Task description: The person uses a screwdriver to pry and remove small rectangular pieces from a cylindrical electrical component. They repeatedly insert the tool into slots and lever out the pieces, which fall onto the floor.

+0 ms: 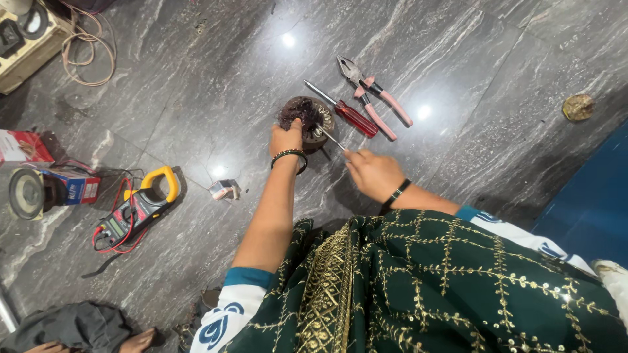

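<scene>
Grey veined stone flooring (216,78), polished enough to throw back the ceiling lights, runs under everything, and the person sits low on it in a dark green cloth worked with gold thread (425,281).

Nearest of the working parts, the right hand (371,173) is closed around a thin bright metal probe (332,138), pinched low on the shaft, its far end angled into the work. Just beyond and to the left, the left hand (286,138), a dark beaded bangle at the wrist, is clamped over the near edge of a round dark motor stator with brown wire windings (307,116), pinning it to the floor.

That stator sits directly ahead of both hands, touching the left one, with the probe tip at its inner ring. By the look of it, it is a dense, heavy lump of laminated iron, stiff and unlikely to slide once pressed down. The fine windings seem the fragile part, easily nicked, so the outer metal rim is the safer place to grip.

Just past it lie a red-handled screwdriver (345,111), touching or nearly touching the stator, and pink-handled pliers (374,98) beside that. Well off to the left rests a yellow-and-black clamp meter with red leads (137,209).
</scene>
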Motion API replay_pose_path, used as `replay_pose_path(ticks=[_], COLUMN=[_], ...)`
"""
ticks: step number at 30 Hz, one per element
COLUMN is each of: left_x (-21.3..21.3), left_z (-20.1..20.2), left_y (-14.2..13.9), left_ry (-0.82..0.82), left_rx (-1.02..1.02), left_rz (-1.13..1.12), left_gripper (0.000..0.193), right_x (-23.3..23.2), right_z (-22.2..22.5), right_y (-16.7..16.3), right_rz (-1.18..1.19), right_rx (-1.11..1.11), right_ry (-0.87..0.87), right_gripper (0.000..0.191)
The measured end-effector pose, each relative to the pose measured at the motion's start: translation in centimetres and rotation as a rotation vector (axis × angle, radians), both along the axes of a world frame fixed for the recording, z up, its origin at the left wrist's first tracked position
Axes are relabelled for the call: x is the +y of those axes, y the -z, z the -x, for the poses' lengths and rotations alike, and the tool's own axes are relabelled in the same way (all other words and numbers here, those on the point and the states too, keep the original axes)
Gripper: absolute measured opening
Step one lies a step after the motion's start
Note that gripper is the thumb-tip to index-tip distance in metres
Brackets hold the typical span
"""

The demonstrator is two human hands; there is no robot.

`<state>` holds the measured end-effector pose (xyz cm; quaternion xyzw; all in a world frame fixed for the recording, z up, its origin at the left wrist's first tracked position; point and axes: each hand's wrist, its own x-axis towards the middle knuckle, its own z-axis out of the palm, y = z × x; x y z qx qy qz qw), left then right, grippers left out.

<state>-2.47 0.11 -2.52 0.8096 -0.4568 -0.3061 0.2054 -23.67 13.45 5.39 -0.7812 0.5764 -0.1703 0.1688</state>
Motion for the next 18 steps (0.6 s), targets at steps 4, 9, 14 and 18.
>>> replay_pose_path(ticks=[4,9,14,18], left_x=[-0.1,0.2,0.2,0.1], left_z=[-0.3,0.2,0.5,0.4], left_y=[0.1,-3.2,-4.7,-4.6], left_ry=[-0.041,-0.113,-0.103,-0.097], left_rx=[0.061,0.218,0.258,0.252], left_rz=[-0.069,-0.213,-0.201,-0.218], left_gripper=[0.065,0.065,0.064,0.064], right_x=[-1.7,-0.8,1.0,1.1], right_z=[0.1,2.7,2.2,1.9], right_y=[-0.6,-1.9,-2.2,-2.3], right_rz=[-0.01,-0.047,-0.114,-0.07], right_rx=[0.029,-0.216,-0.036,-0.029], right_ry=[-0.034,0.046,0.099,0.085], right_gripper=[0.032,0.028,0.027,0.028])
